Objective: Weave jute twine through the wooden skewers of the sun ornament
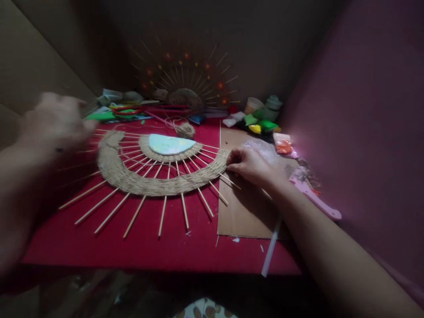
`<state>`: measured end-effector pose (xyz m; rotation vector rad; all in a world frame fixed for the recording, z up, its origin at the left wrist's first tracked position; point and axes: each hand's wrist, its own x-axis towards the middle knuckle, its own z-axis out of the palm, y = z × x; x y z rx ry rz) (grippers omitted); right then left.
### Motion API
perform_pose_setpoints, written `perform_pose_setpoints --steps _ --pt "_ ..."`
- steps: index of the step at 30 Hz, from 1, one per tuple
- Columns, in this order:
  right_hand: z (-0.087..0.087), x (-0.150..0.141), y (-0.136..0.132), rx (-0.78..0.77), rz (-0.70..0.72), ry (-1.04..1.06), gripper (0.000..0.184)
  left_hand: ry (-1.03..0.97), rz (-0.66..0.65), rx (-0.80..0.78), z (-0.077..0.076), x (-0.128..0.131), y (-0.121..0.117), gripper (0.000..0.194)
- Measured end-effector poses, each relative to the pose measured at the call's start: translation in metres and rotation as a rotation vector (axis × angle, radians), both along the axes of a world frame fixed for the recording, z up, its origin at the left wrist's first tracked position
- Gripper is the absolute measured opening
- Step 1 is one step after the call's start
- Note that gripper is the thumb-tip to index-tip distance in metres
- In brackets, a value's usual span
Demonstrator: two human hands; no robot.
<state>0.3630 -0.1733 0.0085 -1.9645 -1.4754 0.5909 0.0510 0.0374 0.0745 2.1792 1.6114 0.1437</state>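
Note:
A half-round craft piece [149, 176] lies on the red table [172, 251]: a pale blue half-disc [168, 143] ringed with woven jute, thin wooden sticks fanning out, and a wide outer band of jute. My right hand [250, 165] rests at the band's right end, its fingers pinched on the jute there. My left hand [54, 119] is raised above the band's left end; it is smeared by motion and I cannot read its fingers.
A ball of jute twine [184, 129] lies behind the piece. A sheet of cardboard [247, 212] is under my right arm, with a pink tool [314, 198] beside it. Coloured clay packets [260, 124], cups and scissors crowd the back. A finished sunburst piece [185, 88] leans on the wall.

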Motion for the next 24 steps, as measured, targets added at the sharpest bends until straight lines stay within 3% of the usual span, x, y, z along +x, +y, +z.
perform_pose_setpoints --steps 1,3,4,7,8,11,16,21,24 --pt "0.000 0.000 0.000 0.005 0.006 0.000 0.008 -0.026 -0.047 0.114 -0.001 0.013 -0.016 0.053" --pt "-0.001 0.001 0.000 0.014 0.014 -0.002 0.008 -0.153 -0.265 0.274 -0.008 0.043 -0.052 0.044" --pt "-0.001 0.001 0.001 0.013 0.015 -0.004 0.007 -0.285 -0.430 0.269 -0.013 0.058 -0.069 0.039" --pt "-0.003 0.002 0.001 0.013 0.012 -0.014 0.008 -0.288 -0.876 0.227 -0.030 0.097 -0.107 0.026" --pt "-0.003 0.002 0.001 0.019 0.013 -0.016 0.009 -0.255 -0.933 0.255 -0.036 0.105 -0.114 0.024" --pt "-0.004 0.002 0.002 0.051 0.017 -0.025 0.010 -0.174 -0.957 0.332 -0.052 0.119 -0.117 0.017" --pt "0.000 0.000 0.001 0.062 0.036 -0.058 0.012 -0.154 -0.958 0.391 -0.068 0.118 -0.109 0.019" --pt "0.003 -0.003 -0.002 0.074 0.021 -0.119 0.012 -0.124 -1.031 0.430 -0.069 0.112 -0.117 0.025" --pt "0.003 -0.005 -0.004 0.093 0.006 -0.262 0.011 -0.169 -1.070 0.447 -0.067 0.108 -0.121 0.029"
